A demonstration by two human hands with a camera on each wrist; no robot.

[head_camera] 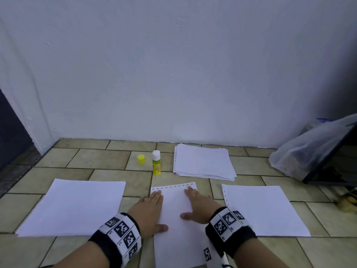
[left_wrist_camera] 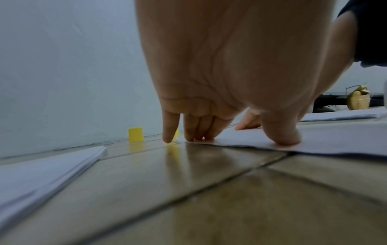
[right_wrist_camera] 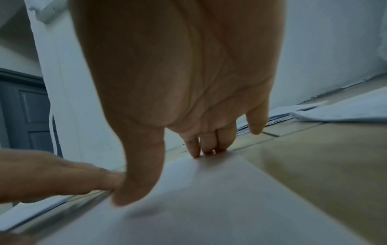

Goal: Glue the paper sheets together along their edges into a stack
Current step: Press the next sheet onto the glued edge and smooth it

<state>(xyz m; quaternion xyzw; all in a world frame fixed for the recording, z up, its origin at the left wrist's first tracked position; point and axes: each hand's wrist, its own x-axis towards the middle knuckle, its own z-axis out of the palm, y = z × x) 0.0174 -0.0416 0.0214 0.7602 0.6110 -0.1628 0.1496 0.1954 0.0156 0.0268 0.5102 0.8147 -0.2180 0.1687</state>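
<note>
The middle sheet (head_camera: 175, 206) is lying flat on the tiled floor (head_camera: 96, 157), straight ahead of the person, its perforated edge pointing toward the wall (head_camera: 173, 64). Both hands are pressing down on it with straight, flat fingers, holding nothing. The left hand (head_camera: 148, 211) is resting over the sheet's left edge, its thumb on the paper and its little finger reaching past onto the tile. The right hand (head_camera: 199, 204) is lying on the sheet's right part, fingertips near the perforated strip, thumb spread toward the left hand.

The glue stick (head_camera: 156, 163) is standing upright and uncapped just beyond the sheet, with its yellow cap (head_camera: 141, 159) sitting beside it on the left. A loose pile of sheets (head_camera: 203, 161) is lying to the right of the stick, near the wall. A left stack (head_camera: 73, 207) and a right sheet (head_camera: 264, 209) are flanking the middle sheet, apart from it. A plastic bag (head_camera: 309, 149) is slumping at far right.
</note>
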